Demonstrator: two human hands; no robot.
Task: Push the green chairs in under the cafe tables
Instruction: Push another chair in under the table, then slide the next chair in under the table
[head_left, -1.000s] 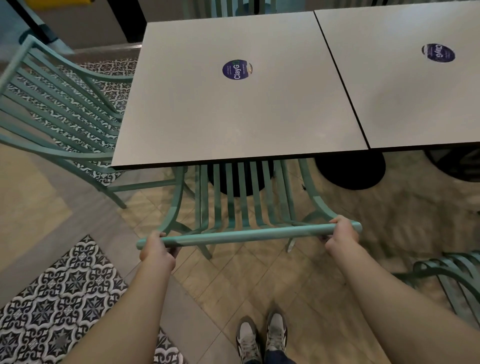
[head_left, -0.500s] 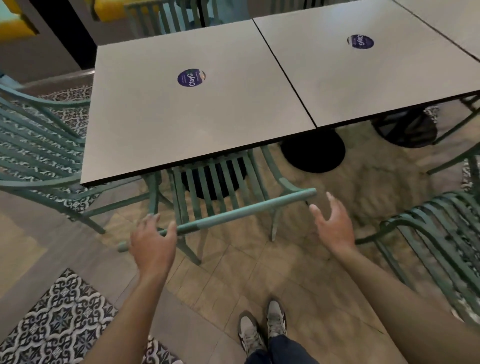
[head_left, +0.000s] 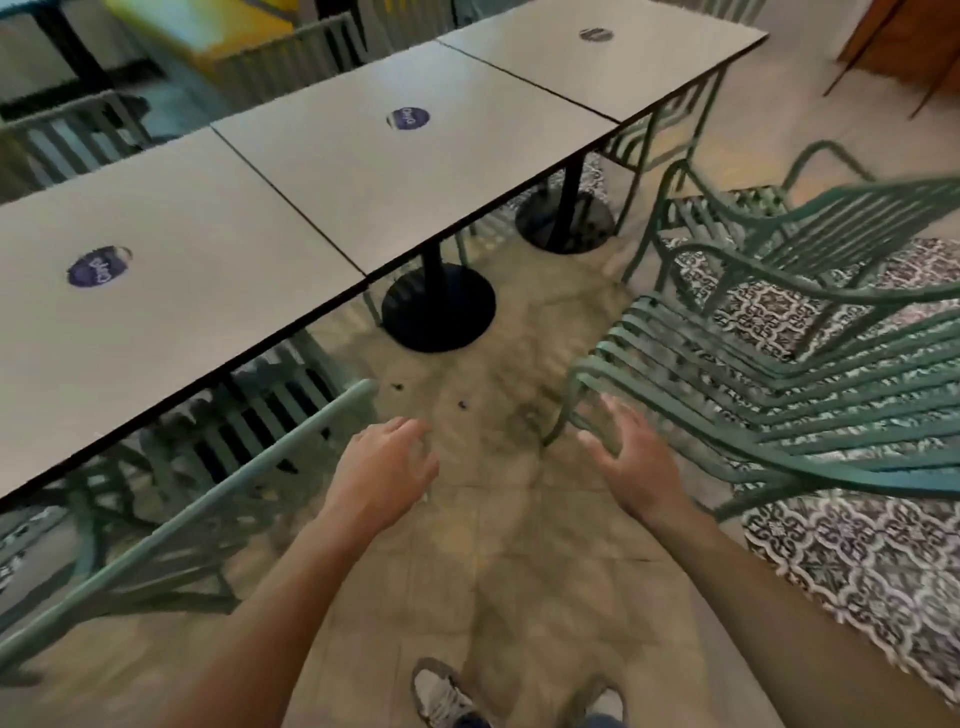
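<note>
A green slatted chair (head_left: 208, 499) stands at the lower left with its seat tucked under the nearest grey cafe table (head_left: 171, 312); only its top rail and back slats show. Another green chair (head_left: 769, 384) stands out in the open floor at the right, clear of the middle table (head_left: 415, 176). My left hand (head_left: 384, 473) hovers with loose fingers just right of the tucked chair's rail end, touching nothing. My right hand (head_left: 628, 452) is spread in the air close to the front edge of the right chair's seat, apart from it.
Three grey tables run in a row toward the far right, the last one (head_left: 649, 57) with a chair under its end. Black round pedestal bases (head_left: 439, 306) stand on the tan floor. Patterned tiles (head_left: 857, 566) lie under the right chair. More chairs line the far side.
Both hands let go of the tucked chair's top rail. My view has swung right, bringing the second chair and the farther tables into sight, and my hands now float between the two chairs.
</note>
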